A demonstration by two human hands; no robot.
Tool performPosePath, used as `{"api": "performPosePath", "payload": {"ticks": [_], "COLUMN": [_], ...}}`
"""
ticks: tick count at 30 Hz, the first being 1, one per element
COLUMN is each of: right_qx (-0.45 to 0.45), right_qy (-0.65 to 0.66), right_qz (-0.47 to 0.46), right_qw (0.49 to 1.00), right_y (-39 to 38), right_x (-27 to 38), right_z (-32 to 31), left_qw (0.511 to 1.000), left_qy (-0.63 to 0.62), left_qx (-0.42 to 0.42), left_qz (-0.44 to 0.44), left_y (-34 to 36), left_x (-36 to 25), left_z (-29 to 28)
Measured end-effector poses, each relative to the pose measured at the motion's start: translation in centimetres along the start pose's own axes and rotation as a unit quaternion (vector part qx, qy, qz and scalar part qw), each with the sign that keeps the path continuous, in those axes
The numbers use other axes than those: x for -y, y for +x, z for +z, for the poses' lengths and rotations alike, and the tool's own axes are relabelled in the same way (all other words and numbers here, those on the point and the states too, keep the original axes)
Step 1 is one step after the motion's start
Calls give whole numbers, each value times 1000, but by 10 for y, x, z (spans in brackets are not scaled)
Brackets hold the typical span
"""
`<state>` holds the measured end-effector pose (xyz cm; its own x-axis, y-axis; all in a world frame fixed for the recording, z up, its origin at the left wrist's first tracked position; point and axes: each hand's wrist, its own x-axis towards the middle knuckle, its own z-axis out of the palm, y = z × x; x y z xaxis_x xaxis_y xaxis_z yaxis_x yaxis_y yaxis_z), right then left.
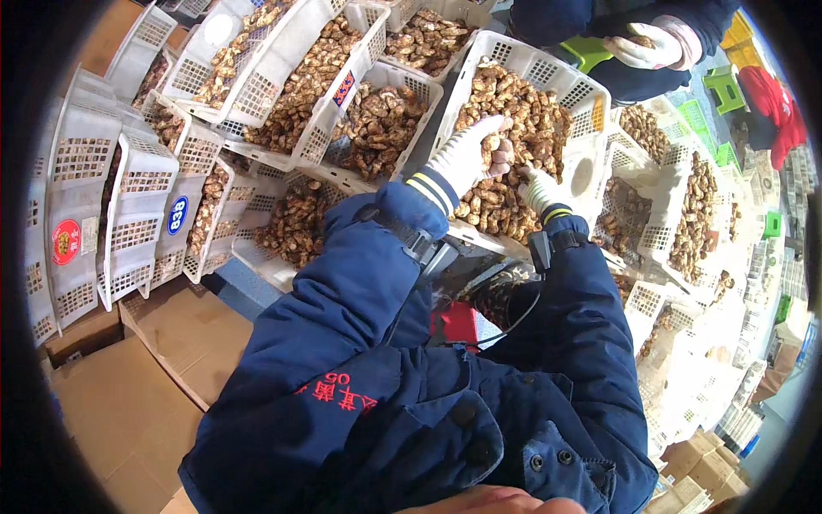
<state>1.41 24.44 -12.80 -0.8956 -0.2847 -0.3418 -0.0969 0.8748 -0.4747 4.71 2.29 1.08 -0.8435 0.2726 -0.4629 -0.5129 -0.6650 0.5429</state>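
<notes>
both gloved hands — left hand [469, 154], right hand [538, 188] — in the mushroom crate [548, 73].

Left hand [469, 154]: white-gloved, raised forward, fingers curled in a loose grip (contents unclear).
Right hand [538, 188]: white-gloved, lower, just beside the left, fingers bent downward.
Arms: both outstretched, dark blue sleeves.

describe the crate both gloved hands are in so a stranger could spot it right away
Among the white plastic crates of brown mushrooms, find the crate straight ahead, just above the blue sleeves. It is tilted toward the wearer, and only it has the left hand and right hand in its mushrooms.
</notes>
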Motion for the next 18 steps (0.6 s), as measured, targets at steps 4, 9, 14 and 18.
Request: {"api": "performPosePath", "payload": {"ticks": [4,9,14,18], "right_qx": [-1,1,-73,29], "right_qy": [-80,-110,73,268], "right_qz": [-61,-18,62,73], "right_qw": [995,994,993,960], "right_y": [-2,-4,11,5], "right_x": [14,27,-108,-16], "right_z": [-3,9,35,8], "left_qw": [1000,997,992,979], "left_qy": [-27,-70,-102,-202], "left_qx": [0,-6,1,-16], "left_qz": [-15,2,-79,-24], "left_y": [10,11,24,1], "left_x": [0,0,18,-3], "left_z": [0,-6,39,2]}}
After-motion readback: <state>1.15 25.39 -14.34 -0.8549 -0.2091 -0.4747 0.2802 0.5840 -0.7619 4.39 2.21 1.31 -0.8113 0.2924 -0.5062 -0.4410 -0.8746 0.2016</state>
